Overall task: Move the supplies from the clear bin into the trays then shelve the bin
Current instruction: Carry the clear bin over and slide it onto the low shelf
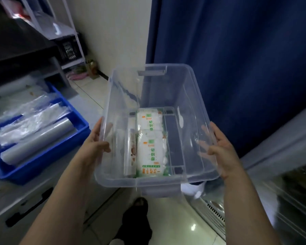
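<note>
Both left hand and right hand clasp the clear bin, fingers curled; blue tray on grey surface, curtain behind.

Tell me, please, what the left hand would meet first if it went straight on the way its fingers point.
The left hand grips the clear bin; going on, it would likely just slide along that bin's left wall.
</note>
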A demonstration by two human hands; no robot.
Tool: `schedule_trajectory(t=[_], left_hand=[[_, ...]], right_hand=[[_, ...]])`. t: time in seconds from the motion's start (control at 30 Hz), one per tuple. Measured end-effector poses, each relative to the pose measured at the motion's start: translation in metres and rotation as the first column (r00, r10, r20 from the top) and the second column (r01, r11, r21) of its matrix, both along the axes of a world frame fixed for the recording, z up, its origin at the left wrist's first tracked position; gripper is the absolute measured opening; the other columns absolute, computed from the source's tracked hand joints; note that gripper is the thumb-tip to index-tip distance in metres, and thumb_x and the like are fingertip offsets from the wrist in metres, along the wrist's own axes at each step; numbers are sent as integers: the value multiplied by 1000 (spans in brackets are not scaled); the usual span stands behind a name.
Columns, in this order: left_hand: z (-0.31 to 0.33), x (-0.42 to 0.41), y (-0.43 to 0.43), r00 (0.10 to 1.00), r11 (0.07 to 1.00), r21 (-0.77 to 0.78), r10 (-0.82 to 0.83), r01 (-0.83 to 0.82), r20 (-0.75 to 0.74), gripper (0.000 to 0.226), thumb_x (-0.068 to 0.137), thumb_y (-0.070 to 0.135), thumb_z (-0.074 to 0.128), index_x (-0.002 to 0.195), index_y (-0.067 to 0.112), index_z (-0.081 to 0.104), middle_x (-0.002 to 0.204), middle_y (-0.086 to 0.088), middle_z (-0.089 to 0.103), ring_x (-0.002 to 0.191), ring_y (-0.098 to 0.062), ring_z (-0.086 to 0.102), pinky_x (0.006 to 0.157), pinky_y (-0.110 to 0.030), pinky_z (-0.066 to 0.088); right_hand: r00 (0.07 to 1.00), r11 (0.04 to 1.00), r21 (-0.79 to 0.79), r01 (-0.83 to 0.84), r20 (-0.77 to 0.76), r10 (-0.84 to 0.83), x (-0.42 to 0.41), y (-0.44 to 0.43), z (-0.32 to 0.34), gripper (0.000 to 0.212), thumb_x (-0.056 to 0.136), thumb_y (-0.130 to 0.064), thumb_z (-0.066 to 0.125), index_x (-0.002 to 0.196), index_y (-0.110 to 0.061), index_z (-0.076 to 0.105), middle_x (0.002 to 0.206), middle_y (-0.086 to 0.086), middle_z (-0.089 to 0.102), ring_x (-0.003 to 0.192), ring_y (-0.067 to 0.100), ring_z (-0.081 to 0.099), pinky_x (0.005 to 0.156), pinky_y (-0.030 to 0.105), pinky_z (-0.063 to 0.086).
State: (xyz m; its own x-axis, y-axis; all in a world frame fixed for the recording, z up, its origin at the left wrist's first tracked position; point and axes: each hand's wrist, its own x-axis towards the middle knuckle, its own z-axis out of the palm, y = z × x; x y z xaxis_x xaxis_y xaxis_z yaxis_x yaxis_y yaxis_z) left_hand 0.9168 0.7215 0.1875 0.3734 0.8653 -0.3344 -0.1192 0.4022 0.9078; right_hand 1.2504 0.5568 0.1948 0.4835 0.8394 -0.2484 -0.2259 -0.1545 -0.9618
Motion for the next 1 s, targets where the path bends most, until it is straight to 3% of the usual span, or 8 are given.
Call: schedule_trajectory(t=[0.13,0.33,0.4,0.57,0.7,0.83,0.93,1.0], left_hand=[[-5,26,83,999,1000,-16,21,-20,34,97,53,-12,53,120,58,49,135,17,50,116,-25,56,80,-48,53],[0,55,189,996,997,-40,65,-63,62,101,52,-14,51,125,56,47,139,15,47,117,-28,55,73,-48,56],[4,62,216,996,995,-40,87,-86,34,99,52,-13,52,120,58,49,140,12,45,118,-29,54,76,-52,55],[-3,68,276,974,973,-34,227,-227,-1,107,60,-23,39,135,52,40,143,15,45,119,-26,53,90,-64,44],[-11,76,311,912,912,-37,407,-409,-56,99,71,-25,32,139,46,37,141,12,48,112,-23,58,99,-63,33],[-9,88,345,826,830,-20,553,-558,-109,96,72,-25,36,139,44,37,135,8,53,117,-30,55,103,-65,33],[-6,100,374,772,776,2,627,-630,-102,95,72,-27,38,140,39,37,126,9,57,113,-30,57,97,-63,40],[-5,110,394,752,761,51,648,-647,-117,96,69,-29,36,136,38,45,117,6,61,98,-26,60,75,-50,47]], right_hand=[[1000,1000,10,-20,-14,20,30,82,-3,87,75,20,38,131,-46,46,137,-20,51,122,20,54,94,49,50],[996,997,6,-77,-43,77,73,206,4,84,78,20,38,137,-40,44,135,-21,53,124,16,53,103,55,42],[993,993,-20,-113,-44,112,82,244,4,85,77,19,37,136,-42,45,136,-22,52,125,15,52,103,55,42],[972,972,-25,-233,-46,231,98,354,-3,88,74,21,34,137,-41,43,142,-19,46,132,16,44,109,54,35],[921,921,-17,-390,-27,389,106,456,-8,85,77,22,34,140,-35,39,144,-13,45,131,16,44,109,53,36],[850,850,4,-527,-2,527,114,552,-10,85,74,24,34,143,-27,38,144,-10,46,132,16,43,98,38,43],[804,804,12,-594,-15,594,121,615,-12,86,73,26,32,143,-23,40,143,-10,47,131,17,45,97,38,42],[780,780,12,-625,-22,626,125,652,-17,85,74,26,32,143,-23,40,143,-11,47,130,18,46,96,38,41]])
